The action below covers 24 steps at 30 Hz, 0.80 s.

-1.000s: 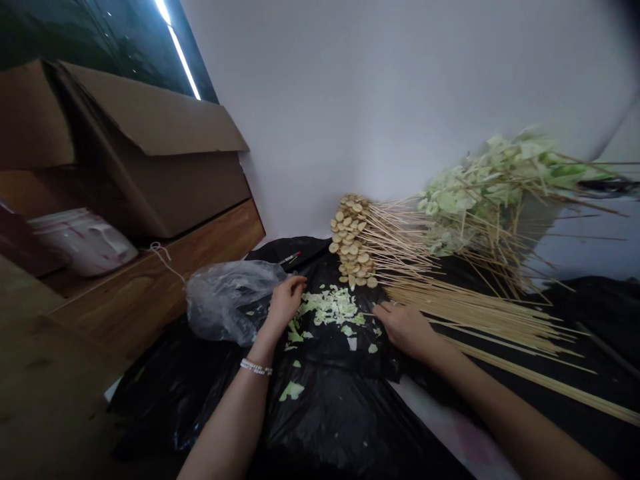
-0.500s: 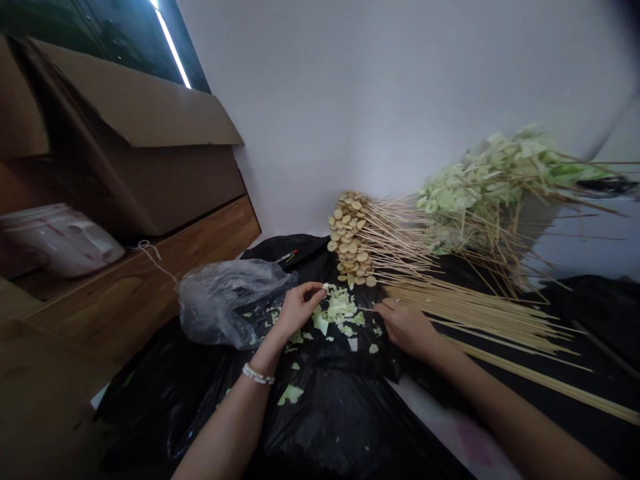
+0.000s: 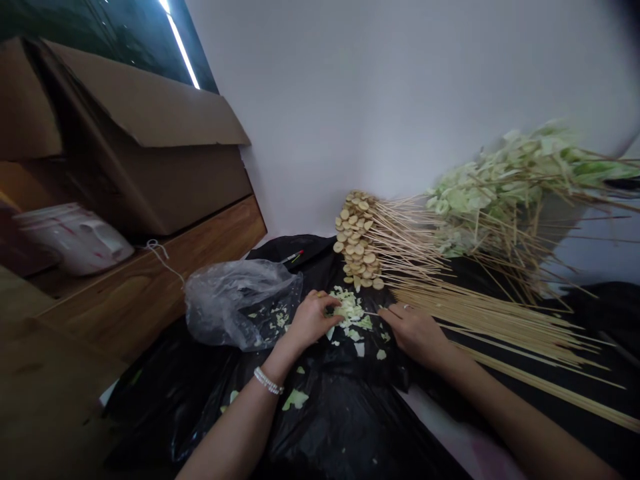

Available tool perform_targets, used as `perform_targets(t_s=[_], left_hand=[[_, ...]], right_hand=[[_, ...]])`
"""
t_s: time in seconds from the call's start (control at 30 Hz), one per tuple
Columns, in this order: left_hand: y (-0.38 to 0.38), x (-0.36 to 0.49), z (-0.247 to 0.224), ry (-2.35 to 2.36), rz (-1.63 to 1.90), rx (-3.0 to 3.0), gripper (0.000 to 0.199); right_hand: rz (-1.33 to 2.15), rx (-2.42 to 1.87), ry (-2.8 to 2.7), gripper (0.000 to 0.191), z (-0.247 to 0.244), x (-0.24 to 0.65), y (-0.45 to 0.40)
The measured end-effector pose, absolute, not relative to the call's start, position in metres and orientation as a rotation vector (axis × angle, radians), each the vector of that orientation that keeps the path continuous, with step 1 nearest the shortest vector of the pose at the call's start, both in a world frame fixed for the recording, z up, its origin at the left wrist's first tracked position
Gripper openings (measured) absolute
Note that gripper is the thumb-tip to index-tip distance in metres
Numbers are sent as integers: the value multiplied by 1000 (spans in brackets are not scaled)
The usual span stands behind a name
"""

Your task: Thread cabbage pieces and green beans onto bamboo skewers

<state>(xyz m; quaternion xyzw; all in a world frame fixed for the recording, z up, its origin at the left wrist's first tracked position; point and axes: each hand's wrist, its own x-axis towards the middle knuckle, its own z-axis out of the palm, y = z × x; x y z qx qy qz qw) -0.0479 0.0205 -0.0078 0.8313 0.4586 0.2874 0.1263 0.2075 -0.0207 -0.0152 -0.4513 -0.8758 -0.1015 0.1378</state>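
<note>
The left hand (image 3: pixel 310 321), thumb and fingers apart, has moved over to the ragged, pale-green cabbage pieces (image 3: pixel 352 308). The right hand (image 3: pixel 417 332) stays pinched on a slim wooden skewer (image 3: pixel 371 313).

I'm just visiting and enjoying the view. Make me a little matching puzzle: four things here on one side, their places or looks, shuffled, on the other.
Things
1. Left hand
2. Right hand
3. Bracelet
4. Cardboard box

Places or looks
A. White, around a wrist
B. Pinching a thin stick
C. Brown, against the pale wall
D. Thumb and finger apart, by pale green leaf pieces

Right pairs: 1-D, 2-B, 3-A, 4-C
</note>
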Motion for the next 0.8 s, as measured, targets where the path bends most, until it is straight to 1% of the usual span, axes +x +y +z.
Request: perform_targets(t_s=[0.17,0.27,0.37,0.47,0.6,0.7,0.8], left_hand=[[18,-45,-7,1349,757,2437,13],[15,-43,-4,1288,755,2415,14],[12,-40,-1,1180,776,2332,15],[11,-38,1,1150,848,2204,17],[14,-41,4,1283,1016,2058,24],[15,-42,6,1290,1026,2110,22],[13,-42,7,1239,922,2237,23]], right_hand=[[-293,-1245,-2457,30,-19,207,-21],[-311,-1175,-2427,34,-20,206,-20],[-390,-1110,-2388,34,-21,205,-20],[-493,-1060,-2345,32,-23,205,-19],[-550,-1072,-2308,38,-26,207,-18],[-550,-1110,-2314,41,-28,207,-18],[-533,-1128,-2314,41,-27,206,-19]])
